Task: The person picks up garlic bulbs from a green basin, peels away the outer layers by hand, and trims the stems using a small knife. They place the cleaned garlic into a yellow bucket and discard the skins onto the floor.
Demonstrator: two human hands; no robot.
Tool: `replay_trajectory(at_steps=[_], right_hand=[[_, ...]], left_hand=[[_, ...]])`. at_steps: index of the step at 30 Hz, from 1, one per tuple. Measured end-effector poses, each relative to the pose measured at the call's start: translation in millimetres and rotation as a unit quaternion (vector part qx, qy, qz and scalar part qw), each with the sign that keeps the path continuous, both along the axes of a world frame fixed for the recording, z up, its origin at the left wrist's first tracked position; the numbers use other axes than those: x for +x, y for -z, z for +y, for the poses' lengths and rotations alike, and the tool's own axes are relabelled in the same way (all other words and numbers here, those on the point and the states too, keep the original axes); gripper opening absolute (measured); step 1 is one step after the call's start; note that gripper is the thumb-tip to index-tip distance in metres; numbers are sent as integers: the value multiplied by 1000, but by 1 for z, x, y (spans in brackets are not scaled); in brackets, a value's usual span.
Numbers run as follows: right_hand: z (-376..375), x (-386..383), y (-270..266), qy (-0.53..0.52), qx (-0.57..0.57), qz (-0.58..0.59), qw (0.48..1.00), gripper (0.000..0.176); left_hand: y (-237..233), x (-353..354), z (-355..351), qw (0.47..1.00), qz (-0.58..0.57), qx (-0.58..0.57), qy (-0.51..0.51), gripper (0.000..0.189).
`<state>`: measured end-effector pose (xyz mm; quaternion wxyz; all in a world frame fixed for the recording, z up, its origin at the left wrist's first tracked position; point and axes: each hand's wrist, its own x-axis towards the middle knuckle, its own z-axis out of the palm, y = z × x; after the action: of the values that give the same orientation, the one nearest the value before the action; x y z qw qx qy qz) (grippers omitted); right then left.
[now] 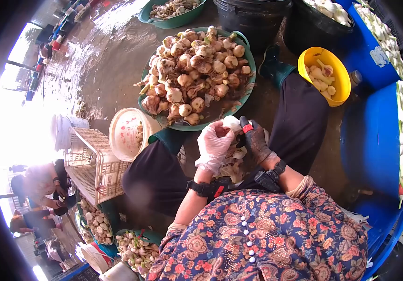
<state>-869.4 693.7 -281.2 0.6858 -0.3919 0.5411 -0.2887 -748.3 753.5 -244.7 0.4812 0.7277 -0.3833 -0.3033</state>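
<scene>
Just below the big green basin (253, 79) heaped with brown garlic bulbs (194, 65), both my hands meet over my lap. A white peeled garlic bulb (232, 122) sits between them. My left hand (215, 143), in a thin whitish glove, has its fingers bent against the bulb's left side. My right hand (257, 140), in a dark glove with a red band on one finger, closes on the bulb's right side. Its fingertips are partly hidden. Loose pale peelings (234, 164) lie below my hands, between my legs.
A yellow bucket (344, 84) with bulbs stands at the right, beside tall blue containers (370, 140) topped with white garlic. Black tubs (253, 18) are beyond. At the left are a white bucket (129, 133), a crate (93, 164) and two other people (42, 187).
</scene>
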Motion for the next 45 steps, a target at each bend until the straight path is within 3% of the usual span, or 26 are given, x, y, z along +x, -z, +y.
replay_trajectory(at_steps=[5, 9, 12, 15, 16, 19, 20, 21, 23, 24, 25, 26, 27, 29, 32, 35, 38, 41, 42, 44, 45], right_hand=[[3, 1, 27, -23, -108, 69, 991, 42], [11, 4, 13, -9, -174, 97, 980, 40], [10, 3, -14, 19, -36, 6, 999, 39], [6, -5, 2, -22, 33, -38, 998, 38], [8, -4, -28, -11, 150, -95, 984, 40], [-1, -10, -16, -3, 204, -210, 956, 40], [-3, -22, -13, -27, 181, -225, 957, 39], [-2, -27, -14, -37, 155, -177, 971, 36], [-12, -30, -17, -57, 94, -81, 991, 33], [-17, -27, -21, -47, 175, -70, 981, 39], [-17, -26, -32, -63, 164, -67, 982, 41], [-14, -28, -45, -78, 155, -64, 983, 43], [-11, -28, -51, -93, 145, -61, 983, 45], [-17, -26, -48, -93, 57, -29, 994, 42], [-17, -30, -29, -109, -18, 23, 994, 32], [-17, -31, -22, -109, -73, 21, 991, 29], [-15, -32, -31, -128, -117, -10, 985, 36], [-14, -37, -36, -163, -42, -36, 985, 34], [-14, -39, -36, -166, -8, -79, 983, 31], [-16, -40, -35, -169, 60, -166, 970, 24], [-16, -38, -36, -184, -27, -101, 977, 22]], left_hand=[[-1, 9, 1, 994, 89, 57, -6, 36], [10, 9, 2, 989, 140, 41, -32, 32], [19, 12, 4, 995, 92, 6, -38, 28], [44, 28, 4, 991, 120, -15, -56, 24], [41, 30, 4, 996, 54, -13, -67, 19], [37, 44, 5, 996, 25, -3, -81, 13], [37, 48, 5, 996, -2, -35, -77, 13], [47, 56, 6, 998, 53, -10, -23, 32], [13, 39, 3, 977, 206, -26, 47, 57], [-13, 30, -1, 972, 203, 32, 116, 66], [-28, 22, -4, 958, 200, 91, 184, 76], [8, 21, -3, 938, 223, -41, 262, 77], [14, 14, -6, 937, 206, -31, 282, 69], [18, 12, -7, 949, 196, 8, 245, 68], [12, 0, -6, 893, 394, -27, 216, 67], [22, 8, -6, 888, 398, 6, 232, 81], [17, 6, -4, 904, 367, -14, 220, 74], [16, 4, -3, 858, 499, -16, 118, 67], [11, 2, -3, 859, 499, -28, 107, 56], [-2, 12, -2, 770, 618, 1, 160, 53], [-6, 15, -1, 716, 673, 16, 185, 52]])
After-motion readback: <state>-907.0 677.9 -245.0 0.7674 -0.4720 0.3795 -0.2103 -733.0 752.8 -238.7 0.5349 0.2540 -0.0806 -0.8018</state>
